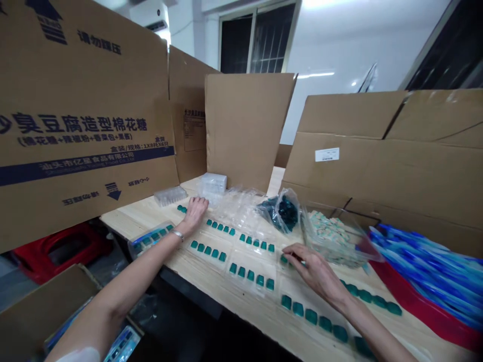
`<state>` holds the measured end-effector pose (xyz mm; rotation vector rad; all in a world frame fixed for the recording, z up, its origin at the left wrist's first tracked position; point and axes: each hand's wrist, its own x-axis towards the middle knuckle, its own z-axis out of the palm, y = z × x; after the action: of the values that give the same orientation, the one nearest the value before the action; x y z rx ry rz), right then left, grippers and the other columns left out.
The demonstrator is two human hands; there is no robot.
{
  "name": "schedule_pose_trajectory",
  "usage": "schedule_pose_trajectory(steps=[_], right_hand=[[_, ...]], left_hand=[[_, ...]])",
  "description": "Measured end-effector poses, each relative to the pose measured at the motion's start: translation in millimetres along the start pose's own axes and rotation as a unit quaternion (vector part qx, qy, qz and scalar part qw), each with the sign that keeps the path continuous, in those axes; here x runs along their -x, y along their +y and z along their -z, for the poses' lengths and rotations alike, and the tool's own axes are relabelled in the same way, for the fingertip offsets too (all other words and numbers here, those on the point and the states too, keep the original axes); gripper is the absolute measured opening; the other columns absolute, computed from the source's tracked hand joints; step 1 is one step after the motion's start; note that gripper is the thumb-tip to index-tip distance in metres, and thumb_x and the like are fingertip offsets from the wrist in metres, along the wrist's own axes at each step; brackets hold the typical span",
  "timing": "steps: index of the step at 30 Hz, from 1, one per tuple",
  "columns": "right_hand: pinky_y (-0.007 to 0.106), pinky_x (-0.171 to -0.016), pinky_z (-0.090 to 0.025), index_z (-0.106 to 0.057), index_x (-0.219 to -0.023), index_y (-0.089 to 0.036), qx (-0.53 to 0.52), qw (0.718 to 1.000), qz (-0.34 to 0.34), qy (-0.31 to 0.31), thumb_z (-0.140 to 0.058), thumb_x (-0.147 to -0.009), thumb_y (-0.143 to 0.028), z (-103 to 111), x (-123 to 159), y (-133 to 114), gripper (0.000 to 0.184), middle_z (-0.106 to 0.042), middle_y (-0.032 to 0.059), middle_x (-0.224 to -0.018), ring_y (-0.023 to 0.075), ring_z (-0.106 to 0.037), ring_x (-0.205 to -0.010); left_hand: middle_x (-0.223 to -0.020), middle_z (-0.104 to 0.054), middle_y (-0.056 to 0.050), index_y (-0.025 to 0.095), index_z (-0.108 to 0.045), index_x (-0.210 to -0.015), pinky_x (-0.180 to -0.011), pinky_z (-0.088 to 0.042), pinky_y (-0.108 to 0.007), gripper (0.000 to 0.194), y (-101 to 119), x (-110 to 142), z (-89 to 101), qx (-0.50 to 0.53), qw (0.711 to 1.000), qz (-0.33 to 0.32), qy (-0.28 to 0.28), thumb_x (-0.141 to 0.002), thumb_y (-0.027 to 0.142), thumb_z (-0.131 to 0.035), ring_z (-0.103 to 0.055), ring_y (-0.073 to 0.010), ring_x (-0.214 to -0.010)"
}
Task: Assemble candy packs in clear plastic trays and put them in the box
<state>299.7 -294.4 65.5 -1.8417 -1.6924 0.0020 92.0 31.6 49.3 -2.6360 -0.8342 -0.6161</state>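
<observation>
Rows of small dark-green blocks (250,275) sit in clear plastic trays (247,259) across the wooden table. At the far left, my left hand (195,213) reaches over the end of a row beside two green pieces (182,208); its fingers are bent together and their tips are hidden. My right hand (311,266) is above a tray in the middle right. Its thumb and index finger close in beside a green block (284,259), and whatever is between them is too small to make out.
Behind the rows lie a clear bag of dark-green pieces (286,213) and a transparent bin of small pale packets (328,231). A red tray (418,311) holds blue packaging (433,271) at right. Stacked clear boxes (213,184) stand at back. Tall cardboard (249,125) surrounds the table.
</observation>
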Motion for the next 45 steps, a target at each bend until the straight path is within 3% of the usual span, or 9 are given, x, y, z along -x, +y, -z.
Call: schedule_pose_trajectory(steps=[6,12,15,17,22,29,31,35,45], right_hand=[[0.034,-0.077,-0.053,-0.045,-0.123,-0.018,-0.214,0.963,-0.126,0.100,-0.056,-0.080,-0.043,-12.2,-27.5,-21.1,0.051,-0.060,0.0117,-0.112,0.0188,-0.062,-0.090],[0.028,-0.058,-0.054,-0.025,-0.138,-0.018,-0.384,0.880,-0.209,0.185,-0.067,-0.070,-0.044,10.2,-32.4,-23.1,0.085,-0.062,0.0119,-0.109,0.0180,-0.063,-0.079],[0.026,-0.053,-0.052,-0.044,-0.125,-0.018,-0.452,0.838,-0.222,0.208,-0.071,-0.066,-0.040,30.7,-13.0,-16.7,0.069,-0.067,0.0050,-0.085,0.0152,-0.062,-0.066],[0.025,-0.052,-0.052,-0.049,-0.117,-0.018,-0.471,0.803,-0.236,0.279,-0.071,-0.065,-0.039,36.1,2.1,-14.1,0.060,-0.065,0.0017,-0.077,0.0141,-0.061,-0.064],[0.024,-0.052,-0.053,-0.051,-0.107,-0.018,-0.485,0.751,-0.262,0.363,-0.069,-0.067,-0.041,21.2,28.9,-12.2,0.049,-0.063,0.0001,-0.073,0.0134,-0.061,-0.063],[0.032,-0.070,-0.053,-0.054,-0.113,-0.017,-0.210,0.859,-0.281,0.373,-0.056,-0.079,-0.041,77.4,84.0,53.5,0.042,-0.065,0.0075,-0.097,0.0173,-0.063,-0.080],[0.034,-0.083,-0.048,-0.062,-0.098,-0.013,0.019,0.891,-0.309,0.333,-0.053,-0.081,-0.029,114.9,105.8,91.1,0.025,-0.066,0.0100,-0.096,0.0191,-0.061,-0.087],[0.032,-0.088,-0.042,-0.065,-0.101,-0.012,0.339,0.844,-0.411,0.057,-0.053,-0.078,-0.013,165.9,135.1,152.7,0.026,-0.064,0.0138,-0.108,0.0240,-0.056,-0.103],[0.033,-0.083,-0.040,-0.058,-0.107,-0.005,0.398,0.829,-0.372,-0.132,-0.050,-0.082,-0.012,167.5,141.7,186.0,0.028,-0.062,0.0211,-0.103,0.0283,-0.053,-0.103]], left_hand=[[-0.096,-0.061,-0.011,0.014,-0.057,-0.099,-0.085,-0.034,-0.041,0.021,68.9,37.3,54.5,0.025,0.979,-0.154,0.128,-0.086,0.011,-0.042,-0.050,-0.0235,-0.090],[-0.102,-0.062,-0.009,0.017,-0.058,-0.103,-0.092,-0.034,-0.045,0.025,131.6,61.5,78.4,0.146,0.933,-0.303,0.126,-0.086,0.009,-0.042,-0.053,-0.0218,-0.092],[-0.109,-0.058,-0.011,0.022,-0.058,-0.106,-0.096,-0.034,-0.046,0.023,150.7,61.9,71.7,0.333,0.909,-0.214,0.131,-0.085,0.018,-0.049,-0.052,-0.0241,-0.104],[-0.124,-0.049,-0.012,0.025,-0.050,-0.118,-0.098,-0.037,-0.044,0.037,171.0,62.3,68.5,0.522,0.844,-0.057,0.112,-0.081,0.026,-0.057,-0.047,-0.0259,-0.115],[-0.137,-0.040,-0.009,0.035,-0.023,-0.134,-0.090,-0.048,-0.041,0.066,234.5,64.4,78.4,0.850,0.494,0.130,-0.127,-0.079,0.030,-0.061,-0.055,-0.0230,-0.113],[-0.104,-0.066,-0.011,0.019,-0.038,-0.122,-0.090,-0.050,-0.043,0.056,246.3,20.4,62.8,0.876,0.372,0.144,-0.270,-0.074,0.006,-0.064,-0.065,-0.0247,-0.096],[-0.100,-0.067,-0.012,0.016,-0.042,-0.121,-0.092,-0.049,-0.044,0.054,246.2,8.3,54.9,0.863,0.348,0.137,-0.340,-0.072,0.004,-0.064,-0.065,-0.0270,-0.097],[-0.097,-0.068,-0.012,0.015,-0.048,-0.120,-0.087,-0.052,-0.042,0.048,259.1,-2.7,52.1,0.841,0.339,0.109,-0.409,-0.075,0.010,-0.065,-0.065,-0.0281,-0.095],[-0.098,-0.066,-0.007,0.020,-0.051,-0.114,-0.088,-0.049,-0.046,0.030,271.4,13.3,48.9,0.846,0.286,0.116,-0.435,-0.085,0.027,-0.054,-0.067,-0.0256,-0.090]])
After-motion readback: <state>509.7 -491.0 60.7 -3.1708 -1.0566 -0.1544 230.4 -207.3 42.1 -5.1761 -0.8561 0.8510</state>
